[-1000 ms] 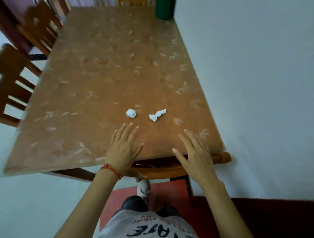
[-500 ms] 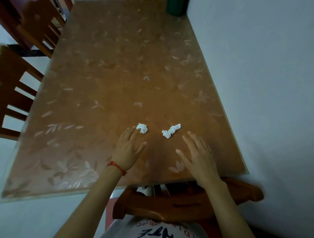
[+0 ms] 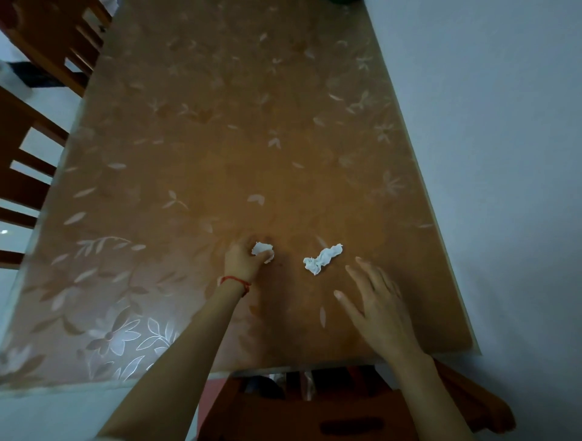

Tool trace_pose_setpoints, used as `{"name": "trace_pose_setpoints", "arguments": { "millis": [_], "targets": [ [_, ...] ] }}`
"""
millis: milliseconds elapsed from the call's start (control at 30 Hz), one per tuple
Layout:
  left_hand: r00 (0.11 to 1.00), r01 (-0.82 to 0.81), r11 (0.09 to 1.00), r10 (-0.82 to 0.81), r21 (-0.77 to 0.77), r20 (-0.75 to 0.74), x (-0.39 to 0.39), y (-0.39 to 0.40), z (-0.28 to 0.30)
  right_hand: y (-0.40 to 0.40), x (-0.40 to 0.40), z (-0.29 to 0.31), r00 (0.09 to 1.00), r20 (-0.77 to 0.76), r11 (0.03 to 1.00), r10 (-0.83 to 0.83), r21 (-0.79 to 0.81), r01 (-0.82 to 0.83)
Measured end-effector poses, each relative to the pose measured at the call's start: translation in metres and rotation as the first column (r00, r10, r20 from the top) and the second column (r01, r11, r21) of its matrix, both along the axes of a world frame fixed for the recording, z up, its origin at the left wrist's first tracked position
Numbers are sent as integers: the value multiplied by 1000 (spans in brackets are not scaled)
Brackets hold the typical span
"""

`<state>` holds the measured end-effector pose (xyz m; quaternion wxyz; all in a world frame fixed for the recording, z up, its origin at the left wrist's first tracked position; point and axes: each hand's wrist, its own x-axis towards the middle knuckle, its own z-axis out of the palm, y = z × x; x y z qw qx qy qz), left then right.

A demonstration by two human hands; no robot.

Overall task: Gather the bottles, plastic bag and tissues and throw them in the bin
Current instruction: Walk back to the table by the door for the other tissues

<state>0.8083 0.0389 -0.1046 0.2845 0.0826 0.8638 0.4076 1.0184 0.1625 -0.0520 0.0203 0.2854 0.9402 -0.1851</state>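
Observation:
Two crumpled white tissues lie near the front of a brown table (image 3: pixel 220 141) with a leaf-patterned cover. My left hand (image 3: pixel 244 259), with a red thread at the wrist, has its fingers curled round the small balled tissue (image 3: pixel 262 249) and grips it on the tabletop. The longer twisted tissue (image 3: pixel 322 259) lies free just to the right. My right hand (image 3: pixel 376 302) hovers with fingers spread, a little right of and nearer than that tissue, not touching it. No bottle, plastic bag or bin shows.
A pale wall (image 3: pixel 504 157) runs along the table's right edge. Wooden chairs (image 3: pixel 28 151) stand at the left side, and another chair (image 3: pixel 346 412) is tucked under the front edge below my arms. A dark green object (image 3: pixel 343 1) sits at the far end.
I have leaned in over the table. My left hand went from flat and open beside the small tissue to curled round it. My right hand moved closer to the long tissue.

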Motion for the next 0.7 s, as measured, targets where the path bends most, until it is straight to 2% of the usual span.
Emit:
{"name": "trace_pose_setpoints", "arguments": {
  "millis": [433, 567, 700],
  "targets": [
    [983, 76, 988, -97, -135, -155, -2, 16, -35, 9, -3, -11, 1000, -20, 999, 7, -40, -8],
    [990, 36, 994, -49, -98, -131, 3, 14, -38, 12, -8, -19, 1000, -2, 997, 10, -76, -10],
    [996, -24, 999, 22, -22, -88, 10, 10, -31, 14, -18, -23, 998, -56, 990, -11, -142, 3]
  ]
}}
